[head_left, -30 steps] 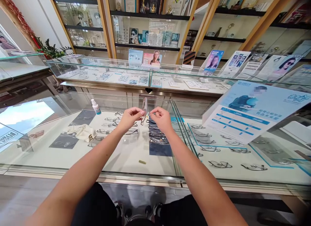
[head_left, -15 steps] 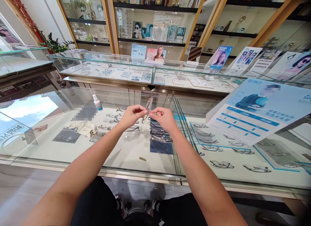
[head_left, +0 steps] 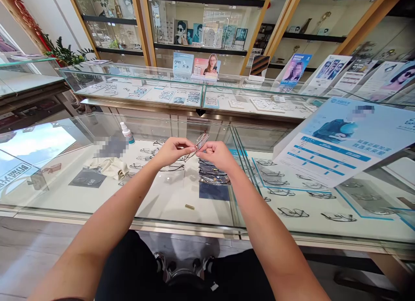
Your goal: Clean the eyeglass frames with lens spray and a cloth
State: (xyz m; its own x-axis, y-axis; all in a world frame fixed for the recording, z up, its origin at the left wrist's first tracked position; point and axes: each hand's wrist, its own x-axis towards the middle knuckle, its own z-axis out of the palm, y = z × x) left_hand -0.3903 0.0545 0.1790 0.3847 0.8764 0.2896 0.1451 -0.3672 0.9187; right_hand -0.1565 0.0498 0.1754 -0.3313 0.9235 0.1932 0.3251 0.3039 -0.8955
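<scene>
Above the glass counter point(head_left: 155, 219), a pair of thin-framed eyeglasses point(head_left: 201, 140) is held tilted between my two hands. My left hand point(head_left: 175, 153) pinches the frame from the left with thumb and fingers. From the right, my right hand point(head_left: 216, 155) has its fingertips closed on the same frame, close to the left thumb. Just below my right hand lies a column of dark-framed glasses point(head_left: 212, 173), with a dark blue cloth point(head_left: 214, 192) at its near end. More glasses point(head_left: 173, 167) lie in rows below my left hand.
To the left are a white spray bottle point(head_left: 126, 133), a cream cloth point(head_left: 112, 167) and a grey cloth point(head_left: 87, 178). A small brass-coloured piece point(head_left: 189, 207) lies near the front. A large blue-and-white sign point(head_left: 343, 141) leans at the right. Another glass showcase point(head_left: 142, 100) stands behind.
The eyeglasses have turned from nearly upright to a slant, their top leaning right. Both hands still hold them in about the same place. The view has shifted slightly.
</scene>
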